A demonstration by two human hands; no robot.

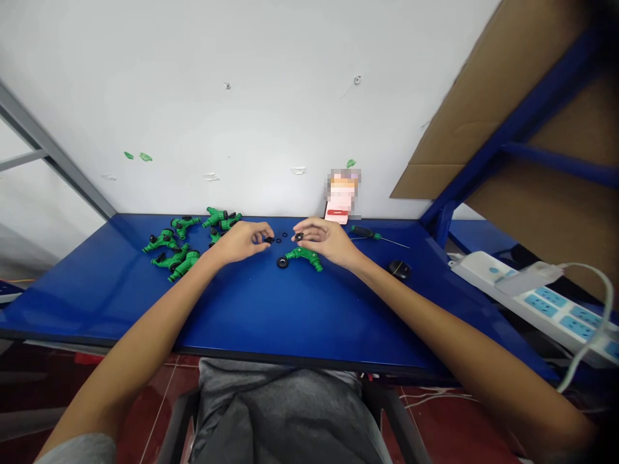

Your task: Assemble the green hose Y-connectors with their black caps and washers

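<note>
Blue table [271, 309] against a white wall [280, 129], two bare hands each pinching something small and black

Along the far side of the table, the left hand [246, 241] has its thumb and fingertips brought close together on a black piece [269, 240], too small for me to make out its shape. Facing it, the right hand [329, 240] holds a round black part [299, 237] between thumb and fingers, the fingers curved over it. Between the two hands lie a couple of thin black rings [278, 240], near each other but apart.

Just below the right hand's fingers, a green forked fitting [304, 256] rests on the table, its arms spread, partly covered by the hand. A thicker black ring [282, 262] lies flat beside its left end. Over on the left, beyond the left forearm, there's a loose bunch of green fittings [170, 259] with black parts on them, some overlapping.

A phone [337, 211] leans on the wall behind the right hand, its screen lit and partly blurred out. To the right of it lies a screwdriver [366, 232] with a dark and green handle, and nearer the person, a small black object [399, 269]. Off the right side, a white power strip [536, 299] has a charger plugged in, with brown cardboard [454, 122] behind a blue metal frame [512, 122].
</note>
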